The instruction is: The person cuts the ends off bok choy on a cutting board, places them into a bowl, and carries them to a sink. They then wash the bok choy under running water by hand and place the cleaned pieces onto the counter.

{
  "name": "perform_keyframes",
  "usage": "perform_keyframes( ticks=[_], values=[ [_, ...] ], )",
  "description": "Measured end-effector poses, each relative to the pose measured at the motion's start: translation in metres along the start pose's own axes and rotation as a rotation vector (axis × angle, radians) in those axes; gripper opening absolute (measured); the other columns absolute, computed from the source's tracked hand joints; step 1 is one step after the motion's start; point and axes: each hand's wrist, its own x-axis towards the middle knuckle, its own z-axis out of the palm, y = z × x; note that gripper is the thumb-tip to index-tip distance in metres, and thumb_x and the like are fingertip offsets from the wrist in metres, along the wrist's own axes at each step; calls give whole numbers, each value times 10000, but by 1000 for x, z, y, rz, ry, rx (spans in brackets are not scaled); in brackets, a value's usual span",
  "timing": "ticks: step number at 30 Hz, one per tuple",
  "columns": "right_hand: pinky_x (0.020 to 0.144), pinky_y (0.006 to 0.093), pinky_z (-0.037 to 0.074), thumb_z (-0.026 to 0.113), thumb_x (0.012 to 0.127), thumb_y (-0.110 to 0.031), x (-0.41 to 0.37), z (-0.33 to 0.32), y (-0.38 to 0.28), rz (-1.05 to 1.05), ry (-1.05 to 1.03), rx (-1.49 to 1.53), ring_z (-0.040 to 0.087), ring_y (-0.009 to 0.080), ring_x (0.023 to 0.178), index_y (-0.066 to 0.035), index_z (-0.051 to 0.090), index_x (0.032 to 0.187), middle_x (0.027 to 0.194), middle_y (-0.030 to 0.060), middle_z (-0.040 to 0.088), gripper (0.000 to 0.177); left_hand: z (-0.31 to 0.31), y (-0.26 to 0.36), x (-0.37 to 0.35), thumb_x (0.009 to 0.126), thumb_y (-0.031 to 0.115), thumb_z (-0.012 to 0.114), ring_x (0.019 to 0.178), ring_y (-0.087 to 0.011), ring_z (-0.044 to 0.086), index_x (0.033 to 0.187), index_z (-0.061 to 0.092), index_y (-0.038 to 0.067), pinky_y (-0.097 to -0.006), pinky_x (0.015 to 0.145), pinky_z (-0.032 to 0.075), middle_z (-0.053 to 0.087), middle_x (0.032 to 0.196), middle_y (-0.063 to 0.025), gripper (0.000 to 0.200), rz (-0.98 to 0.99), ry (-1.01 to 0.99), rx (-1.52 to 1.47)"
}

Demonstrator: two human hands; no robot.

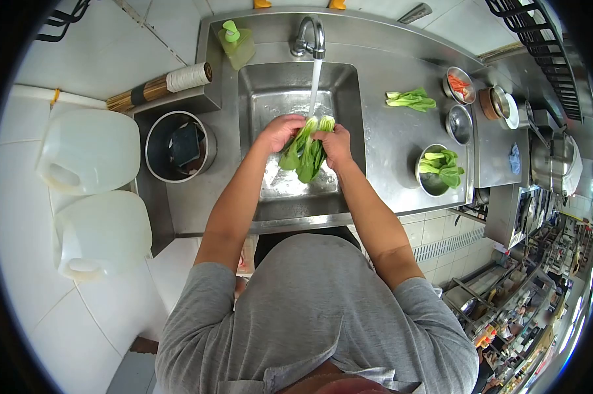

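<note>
Over the metal sink [250, 98] I hold leafy green bok choy [305, 154] in both hands, its pale stem ends up near the running water and its leaves hanging toward me. My left hand [282, 131] is closed around the stems from the left side. On the other side my right hand [336, 142] grips the stems with thumb and fingers. The bok choy looks split into two parts, one by each hand. Water runs from the curved faucet [315, 41] just behind the stem ends.
More bok choy lies on the right counter [411, 99], and some sits in a metal bowl [422, 186]. Nearby stand an empty-looking small bowl [459, 125] and a bowl of orange-red pieces [460, 85]. On the left are a metal pot [153, 146], a soap bottle [237, 47] and plastic jugs [93, 151].
</note>
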Motion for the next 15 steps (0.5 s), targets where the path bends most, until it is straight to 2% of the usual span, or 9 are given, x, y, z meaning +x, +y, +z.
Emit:
perform_keyframes(
  ticks=[3, 6, 11, 15],
  values=[
    [741, 363, 567, 709, 687, 62, 2, 4, -1, -7, -35, 3, 685, 243, 803, 84, 593, 1058, 945, 150, 676, 390, -13, -5, 4, 910, 98, 669, 971, -180, 640, 1234, 591, -22, -330, 861, 529, 670, 1105, -91, 354, 39, -83, -71],
    [736, 360, 568, 711, 692, 61, 4, 6, -1, 8, -104, 34, 687, 238, 803, 82, 599, 1057, 949, 151, 680, 382, -15, -1, -2, 911, 95, 656, 970, -175, 649, 1201, 613, -21, -315, 849, 532, 675, 1084, -93, 315, 65, -142, 55],
    [702, 343, 571, 709, 773, 52, 5, 10, -10, 53, -291, 40, 688, 216, 784, 71, 614, 1073, 952, 144, 688, 315, -11, 9, -1, 892, 80, 616, 826, -160, 662, 1124, 665, -24, -299, 729, 539, 699, 959, -79, 259, 128, 25, 341],
    [683, 343, 575, 687, 849, 14, 18, 15, -6, 142, -306, 88, 683, 212, 753, 63, 620, 1057, 932, 131, 685, 224, -14, 21, -12, 865, 95, 624, 769, -155, 652, 1101, 687, -17, -307, 644, 527, 702, 922, -84, 268, 203, 156, 561]
  ],
)
